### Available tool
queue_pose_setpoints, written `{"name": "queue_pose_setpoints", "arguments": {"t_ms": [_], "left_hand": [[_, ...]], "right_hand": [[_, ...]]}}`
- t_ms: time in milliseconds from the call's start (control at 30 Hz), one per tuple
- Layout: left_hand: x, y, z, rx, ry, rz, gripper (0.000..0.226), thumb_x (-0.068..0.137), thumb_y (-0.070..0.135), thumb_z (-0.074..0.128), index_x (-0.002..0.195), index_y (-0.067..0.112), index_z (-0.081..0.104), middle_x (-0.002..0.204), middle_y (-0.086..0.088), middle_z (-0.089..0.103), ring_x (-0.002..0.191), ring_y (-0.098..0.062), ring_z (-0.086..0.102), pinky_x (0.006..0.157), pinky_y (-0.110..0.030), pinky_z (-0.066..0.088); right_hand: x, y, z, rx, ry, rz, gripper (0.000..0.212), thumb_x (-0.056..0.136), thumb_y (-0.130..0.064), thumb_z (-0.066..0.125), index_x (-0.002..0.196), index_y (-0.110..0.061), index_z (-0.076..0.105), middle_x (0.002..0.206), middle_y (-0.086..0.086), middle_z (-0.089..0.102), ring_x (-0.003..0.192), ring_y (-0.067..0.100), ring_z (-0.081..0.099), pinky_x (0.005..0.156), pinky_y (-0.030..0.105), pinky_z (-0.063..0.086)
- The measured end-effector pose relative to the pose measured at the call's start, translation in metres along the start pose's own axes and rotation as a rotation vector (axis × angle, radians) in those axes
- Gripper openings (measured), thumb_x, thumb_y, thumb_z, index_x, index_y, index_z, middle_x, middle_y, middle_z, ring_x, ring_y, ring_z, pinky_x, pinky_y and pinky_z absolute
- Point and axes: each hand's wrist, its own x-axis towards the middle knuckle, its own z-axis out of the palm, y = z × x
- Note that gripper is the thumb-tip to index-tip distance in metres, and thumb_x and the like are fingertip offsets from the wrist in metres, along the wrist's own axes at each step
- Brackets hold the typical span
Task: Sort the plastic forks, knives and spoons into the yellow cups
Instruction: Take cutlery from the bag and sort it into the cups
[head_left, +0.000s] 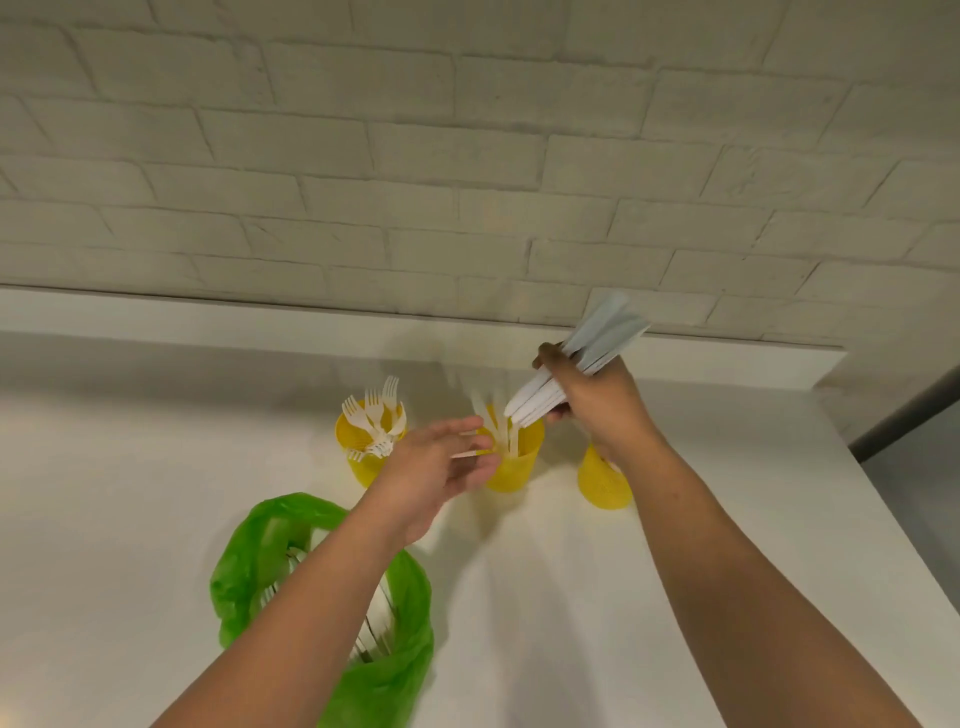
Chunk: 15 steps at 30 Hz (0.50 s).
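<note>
Three yellow cups stand in a row on the white counter. The left cup (363, 462) holds several white plastic forks (376, 408). The middle cup (514, 467) holds several white knives (498, 423), blurred. The right cup (602, 483) is half hidden behind my right wrist. My right hand (592, 400) grips a bundle of white knives (576, 364), tips pointing down at the middle cup's rim. My left hand (441, 462) is beside the middle cup with straight fingers; a single white piece (467, 454) lies between them.
A green plastic bag (395, 670) with more cutlery inside lies on the counter (156, 493) under my left forearm. A pale brick wall (467, 156) with a low ledge runs behind the cups. The counter's right edge drops off beyond the right cup.
</note>
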Motion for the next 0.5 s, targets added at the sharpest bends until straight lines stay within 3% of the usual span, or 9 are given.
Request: {"name": "queue_pose_setpoints", "arguments": {"t_ms": [100, 167, 233, 333, 500], "left_hand": [[0.02, -0.015, -0.01, 0.546, 0.098, 0.218, 0.027, 0.1, 0.002, 0.058, 0.125, 0.01, 0.066, 0.108, -0.011, 0.062, 0.082, -0.024, 0.073, 0.08, -0.042, 0.065], [0.033, -0.025, -0.016, 0.892, 0.104, 0.36, 0.032, 0.098, 0.006, 0.061, 0.126, 0.018, 0.067, 0.105, -0.003, 0.061, 0.078, -0.022, 0.073, 0.077, -0.046, 0.064], [0.042, -0.031, -0.017, 1.131, 0.088, 0.464, 0.034, 0.096, 0.011, 0.066, 0.128, 0.021, 0.067, 0.104, 0.001, 0.058, 0.074, -0.02, 0.072, 0.081, -0.04, 0.062], [0.05, -0.033, -0.011, 1.305, 0.074, 0.501, 0.035, 0.095, 0.019, 0.068, 0.13, 0.022, 0.067, 0.108, 0.0, 0.057, 0.079, -0.02, 0.07, 0.088, -0.032, 0.055], [0.06, -0.034, -0.01, 1.386, 0.096, 0.494, 0.021, 0.094, 0.022, 0.069, 0.114, 0.019, 0.073, 0.106, -0.004, 0.059, 0.078, -0.023, 0.068, 0.087, -0.038, 0.055]], "right_hand": [[0.013, 0.0, -0.003, -0.05, 0.052, 0.022, 0.025, 0.086, -0.039, 0.074, 0.088, -0.015, 0.077, 0.073, 0.011, 0.076, 0.062, 0.031, 0.075, 0.068, 0.05, 0.064], [0.014, 0.002, 0.004, -0.094, 0.015, 0.011, 0.02, 0.088, -0.036, 0.075, 0.089, -0.016, 0.076, 0.071, 0.005, 0.077, 0.059, 0.029, 0.075, 0.067, 0.044, 0.065], [0.013, 0.008, 0.013, -0.206, -0.04, -0.025, 0.023, 0.09, -0.037, 0.074, 0.086, -0.014, 0.075, 0.06, -0.002, 0.073, 0.056, 0.024, 0.074, 0.063, 0.033, 0.062], [0.017, 0.021, 0.026, -0.35, -0.08, -0.029, 0.031, 0.091, -0.041, 0.072, 0.083, -0.011, 0.075, 0.052, -0.005, 0.069, 0.055, 0.018, 0.073, 0.063, 0.028, 0.058], [0.026, 0.048, 0.039, -0.504, -0.19, -0.004, 0.033, 0.083, -0.048, 0.078, 0.077, -0.016, 0.069, 0.073, 0.006, 0.074, 0.057, 0.021, 0.073, 0.062, 0.036, 0.061]]}}
